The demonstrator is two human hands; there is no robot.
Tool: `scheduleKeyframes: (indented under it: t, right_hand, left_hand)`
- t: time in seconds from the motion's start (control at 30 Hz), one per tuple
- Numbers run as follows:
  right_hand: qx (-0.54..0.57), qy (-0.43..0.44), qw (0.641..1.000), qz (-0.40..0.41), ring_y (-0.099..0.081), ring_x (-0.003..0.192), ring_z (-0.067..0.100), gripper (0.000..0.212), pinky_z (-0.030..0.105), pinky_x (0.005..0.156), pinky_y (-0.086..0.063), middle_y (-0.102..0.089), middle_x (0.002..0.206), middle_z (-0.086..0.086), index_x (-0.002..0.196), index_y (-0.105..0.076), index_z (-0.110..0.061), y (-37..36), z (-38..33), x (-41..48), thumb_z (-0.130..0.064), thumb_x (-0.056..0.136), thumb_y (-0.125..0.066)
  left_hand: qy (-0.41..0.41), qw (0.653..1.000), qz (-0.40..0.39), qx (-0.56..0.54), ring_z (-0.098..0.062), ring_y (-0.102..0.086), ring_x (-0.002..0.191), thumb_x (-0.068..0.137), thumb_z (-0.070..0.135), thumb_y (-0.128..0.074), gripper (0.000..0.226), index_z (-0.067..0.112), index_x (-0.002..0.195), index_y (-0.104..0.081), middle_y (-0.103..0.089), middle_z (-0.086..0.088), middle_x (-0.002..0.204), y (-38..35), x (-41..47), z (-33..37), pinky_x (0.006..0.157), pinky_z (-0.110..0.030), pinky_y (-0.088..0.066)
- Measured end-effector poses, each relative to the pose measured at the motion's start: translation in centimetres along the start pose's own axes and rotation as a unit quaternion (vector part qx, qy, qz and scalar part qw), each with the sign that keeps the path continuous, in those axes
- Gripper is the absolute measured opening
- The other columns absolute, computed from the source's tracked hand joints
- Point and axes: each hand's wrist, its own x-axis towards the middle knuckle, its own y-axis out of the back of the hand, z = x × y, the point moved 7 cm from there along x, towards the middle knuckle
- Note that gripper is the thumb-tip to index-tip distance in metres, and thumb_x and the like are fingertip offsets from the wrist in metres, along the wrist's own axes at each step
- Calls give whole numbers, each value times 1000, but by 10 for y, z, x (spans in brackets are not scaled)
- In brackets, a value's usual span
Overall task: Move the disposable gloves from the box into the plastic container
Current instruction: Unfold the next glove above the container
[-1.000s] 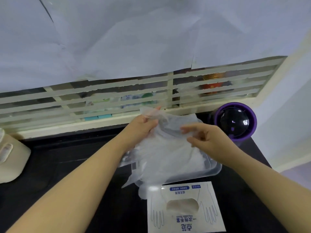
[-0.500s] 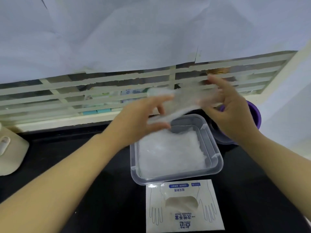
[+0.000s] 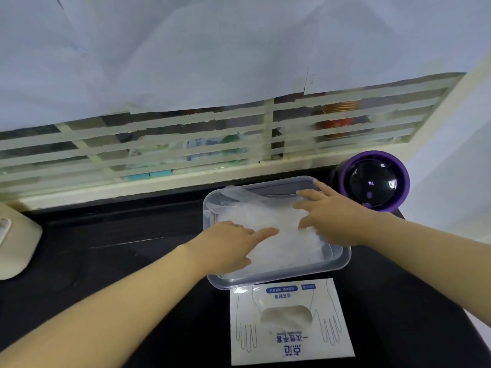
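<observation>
Both hands lie flat with fingers spread: left hand (image 3: 231, 247) and right hand (image 3: 330, 217) press the gloves (image 3: 281, 243) down inside the container (image 3: 343, 262), just behind the box (image 3: 291, 338). Press evenly, then tuck in the glove edge (image 3: 233, 193) raised at the far-left corner.

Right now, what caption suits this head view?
Left hand and right hand press disposable gloves down in the plastic container, behind the glove box.

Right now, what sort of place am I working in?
Probably a home kitchen or pantry counter: a black countertop, a red jar and packets stored behind the taped window, and a plastic container holding disposable gloves.
</observation>
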Motion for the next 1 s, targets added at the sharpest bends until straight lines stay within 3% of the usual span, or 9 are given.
scheduleKeyframes:
  t: [0.1, 0.2, 0.3, 0.4, 0.5, 0.6, 0.7, 0.8, 1.0]
  right_hand:
    - [27, -15, 999, -36, 3, 148, 20, 47, 49, 118, 10, -21, 158, -2, 136, -49, -36, 11, 3, -4, -19, 92, -53]
    - [196, -50, 979, -26, -23, 144, 16, 45, 40, 120, -13, -36, 152, -4, 134, -53, -29, 28, 0, 4, -13, 92, -49]
    - [385, -120, 913, -66, -51, 122, 27, 33, 35, 102, -40, -56, 134, 12, 124, -59, -2, 17, -14, 24, -11, 97, -41]
    - [515, -150, 839, -94, -56, 113, 31, 34, 36, 98, -41, -65, 118, 17, 120, -58, 8, -2, -24, 30, -13, 99, -41]
    - [619, -101, 771, -112, -56, 112, 10, 34, 28, 103, -35, -73, 105, -3, 116, -65, -7, -4, -33, 21, -24, 101, -40]
    - [566, -54, 806, -163, -48, 117, 2, 35, 25, 106, -28, -61, 123, -12, 112, -69, -27, -2, -39, 9, -32, 101, -37]
    - [478, -51, 857, -184, -42, 125, 10, 38, 31, 110, -26, -49, 134, -10, 114, -68, -28, 0, -37, 3, -37, 102, -33]
    - [453, -94, 882, -91, -55, 114, 18, 35, 33, 102, -40, -60, 127, -1, 112, -69, -20, 6, -30, 16, -38, 100, -42]
    - [306, -110, 930, -169, -13, 144, 30, 94, 43, 115, -24, -11, 157, 13, 153, -5, -11, -44, -48, 43, -41, 87, -65]
  left_hand:
    - [26, 992, -51, -109, -21, -58, 105, 100, 33, -47, 69, 40, 152, -3, -57, -1, 133, -6, -9, 1, 92, -36, -48]
    - [37, 981, -90, -165, -19, -50, 121, 101, 29, -43, 54, 37, 151, -22, -51, 1, 141, -8, -7, 4, 100, -35, -42]
    - [50, 970, -149, -185, -18, -46, 126, 101, 22, -41, 45, 33, 145, -37, -47, 2, 144, -13, -3, 7, 105, -35, -39]
    - [81, 957, -176, -215, -14, -49, 117, 99, 16, -40, 41, 31, 137, -48, -50, 4, 139, -5, -8, 0, 99, -25, -39]
    - [155, 948, -47, -275, -9, -53, 115, 99, 9, -39, 33, 24, 121, -60, -57, 8, 126, 28, -5, -26, 91, -17, -39]
    - [191, 944, 57, -264, -12, -56, 112, 100, 9, -39, 31, 21, 122, -58, -59, 3, 128, 34, 10, -37, 87, -20, -42]
    - [168, 964, -41, -203, -21, -48, 127, 101, 16, -46, 42, 21, 143, -43, -43, -4, 146, -2, 30, -23, 99, -30, -40]
    - [172, 964, -93, -179, -25, -47, 127, 97, 24, -56, 57, 20, 149, -33, -32, -5, 150, -29, 42, -21, 101, -35, -43]
    - [148, 963, -66, -217, -27, -27, 141, 86, 33, -70, 84, 22, 153, -22, -16, -4, 158, -49, 56, -14, 111, -36, -31]
